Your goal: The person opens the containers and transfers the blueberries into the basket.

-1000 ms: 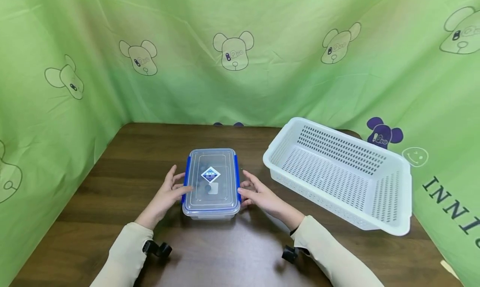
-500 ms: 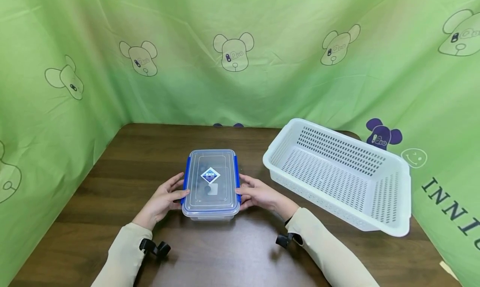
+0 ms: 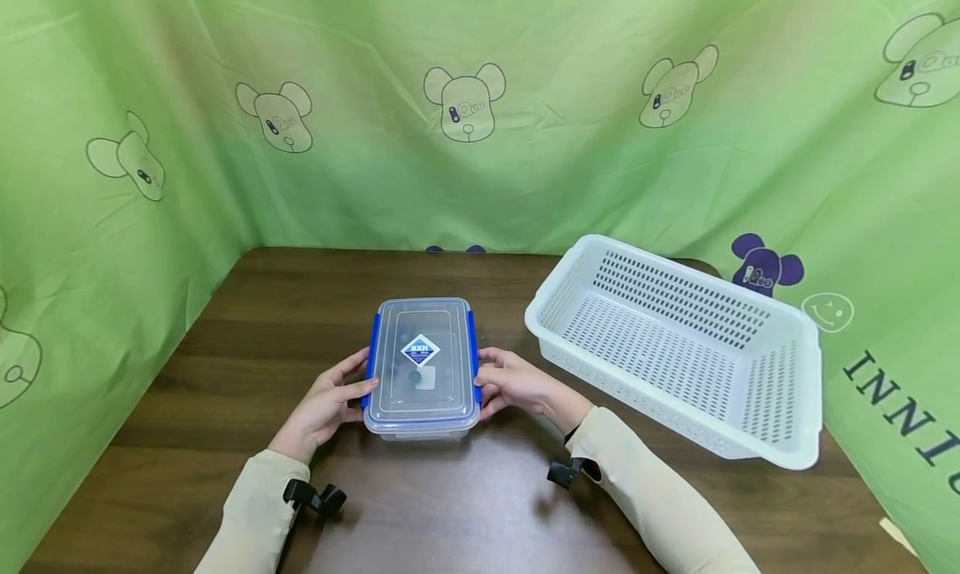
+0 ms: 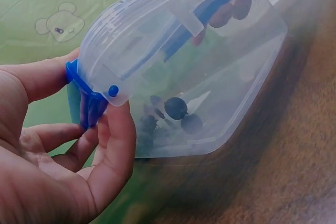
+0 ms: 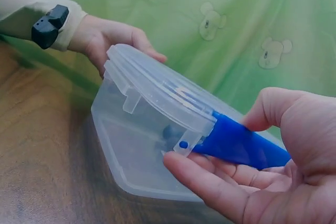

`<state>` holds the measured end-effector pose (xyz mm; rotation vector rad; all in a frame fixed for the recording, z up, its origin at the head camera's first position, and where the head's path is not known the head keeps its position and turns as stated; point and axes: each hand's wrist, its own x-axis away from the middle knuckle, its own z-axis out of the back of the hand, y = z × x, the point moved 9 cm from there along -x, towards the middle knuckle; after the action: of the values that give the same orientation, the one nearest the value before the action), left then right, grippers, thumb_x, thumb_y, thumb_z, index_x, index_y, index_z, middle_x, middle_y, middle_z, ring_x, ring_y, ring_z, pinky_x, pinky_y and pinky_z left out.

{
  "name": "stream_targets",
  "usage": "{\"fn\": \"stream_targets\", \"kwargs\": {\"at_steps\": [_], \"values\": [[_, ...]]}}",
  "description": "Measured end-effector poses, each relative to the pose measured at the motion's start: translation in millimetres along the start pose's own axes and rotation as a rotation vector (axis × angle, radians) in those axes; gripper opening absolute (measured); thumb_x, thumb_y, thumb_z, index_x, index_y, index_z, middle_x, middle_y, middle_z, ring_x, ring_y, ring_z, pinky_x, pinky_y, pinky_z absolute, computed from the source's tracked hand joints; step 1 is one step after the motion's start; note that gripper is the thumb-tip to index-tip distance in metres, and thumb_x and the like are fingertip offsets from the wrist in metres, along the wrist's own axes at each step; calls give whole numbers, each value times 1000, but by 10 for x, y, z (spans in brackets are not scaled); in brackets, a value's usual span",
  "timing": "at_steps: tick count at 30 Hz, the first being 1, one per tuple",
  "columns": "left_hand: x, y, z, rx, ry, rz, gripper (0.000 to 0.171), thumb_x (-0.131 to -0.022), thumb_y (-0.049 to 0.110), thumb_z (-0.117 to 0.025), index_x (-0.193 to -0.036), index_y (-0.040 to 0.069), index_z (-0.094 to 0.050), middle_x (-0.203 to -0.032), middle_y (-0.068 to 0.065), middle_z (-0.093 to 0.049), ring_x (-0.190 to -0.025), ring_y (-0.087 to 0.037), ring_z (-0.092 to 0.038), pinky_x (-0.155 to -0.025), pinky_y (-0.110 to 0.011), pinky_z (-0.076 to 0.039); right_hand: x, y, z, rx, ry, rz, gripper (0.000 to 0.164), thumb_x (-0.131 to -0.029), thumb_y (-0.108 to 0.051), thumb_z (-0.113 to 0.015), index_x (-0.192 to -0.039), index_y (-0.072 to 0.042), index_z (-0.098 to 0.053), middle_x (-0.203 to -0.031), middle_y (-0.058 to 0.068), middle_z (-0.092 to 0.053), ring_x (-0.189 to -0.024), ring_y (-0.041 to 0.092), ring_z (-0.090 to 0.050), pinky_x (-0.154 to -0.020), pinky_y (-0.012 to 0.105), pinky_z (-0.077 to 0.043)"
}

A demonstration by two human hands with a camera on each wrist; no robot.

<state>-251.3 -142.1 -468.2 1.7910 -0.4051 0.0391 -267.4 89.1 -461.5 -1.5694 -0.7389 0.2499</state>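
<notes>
Lidded clear box [image 3: 422, 366] on table [image 3: 450, 507], basket's [image 3: 637, 401] 9 o'clock (dark round bits [image 4: 176, 108] inside). Left hand [image 3: 324, 403] pinches 9 o'clock latch [image 4: 95, 109]; right hand [image 3: 521, 386], 3 o'clock latch [image 5: 236, 142].

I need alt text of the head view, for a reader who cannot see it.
A person's left hand and right hand hold a clear lidded box by its blue side latches on a dark brown table. A white perforated basket stands to the box's right; behind hangs a green curtain printed with cartoon animal heads.
</notes>
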Motion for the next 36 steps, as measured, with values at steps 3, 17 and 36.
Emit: {"fn": "stream_targets", "kwargs": {"at_steps": [3, 17, 36], "values": [[-5, 6, -12, 4, 1, -5, 70, -95, -3, -56, -156, -2, -22, -151, -21, -23, -84, -17, -68, -71, -40, -59, -6, -10, 10, 16, 25, -10, 71, -83, -3, -49, -144, 11, -15, -99, 16, -60, -63, 19, -65, -59, 36, -59], [-2, -52, -11, 22, -2, 11, 71, -95, -4, -57, -156, -1, -22, -154, -22, -21, -84, -18, -69, -73, -40, -59, 26, -14, -27, 74, 99, -18, 68, -79, -6, -51, -136, 9, -18, -94, 16, -59, -55, 17, -62, -52, 34, -57], [2, 10, -2, -32, -47, -24, 71, -95, -2, -57, -156, -2, -20, -149, -25, -28, -83, -19, -70, -72, -40, -59, 36, -168, -229, 268, 30, -19, 50, -92, -8, -39, -137, 10, -30, -102, 29, -68, -74, 31, -69, -63, 52, -58]]}}
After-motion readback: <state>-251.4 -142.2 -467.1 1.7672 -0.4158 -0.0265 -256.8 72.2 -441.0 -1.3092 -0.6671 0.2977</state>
